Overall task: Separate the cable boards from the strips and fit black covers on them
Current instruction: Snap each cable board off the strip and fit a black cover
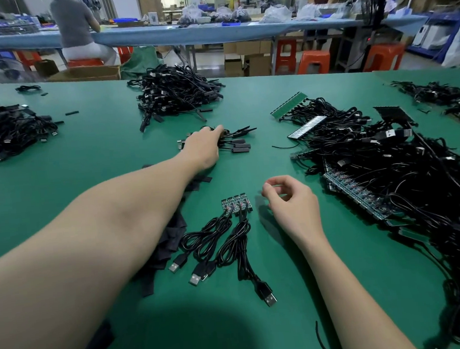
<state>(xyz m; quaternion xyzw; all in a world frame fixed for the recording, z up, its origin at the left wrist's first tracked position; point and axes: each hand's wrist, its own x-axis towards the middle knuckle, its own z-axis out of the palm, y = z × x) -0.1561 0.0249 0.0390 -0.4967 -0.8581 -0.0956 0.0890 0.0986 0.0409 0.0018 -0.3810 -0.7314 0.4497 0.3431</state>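
Observation:
My left hand [203, 146] reaches far forward and grips a small bundle of covered cables [237, 142] lying on the green table [287, 293]. My right hand [291, 202] hovers near the table's middle with fingers loosely curled, holding nothing. Just left of it lie several separated cable boards [235, 202] with their coiled USB cables [223, 246] trailing toward me. Loose black covers [168, 245] lie under and beside my left forearm. A big tangle of cables still attached to board strips [362, 194] fills the right side.
A heap of finished black cables [175, 93] sits at the table's far middle, another heap [8, 128] at far left, and a third pile [443, 97] at far right. Beyond the table are orange stools, cardboard boxes, a blue workbench and other people.

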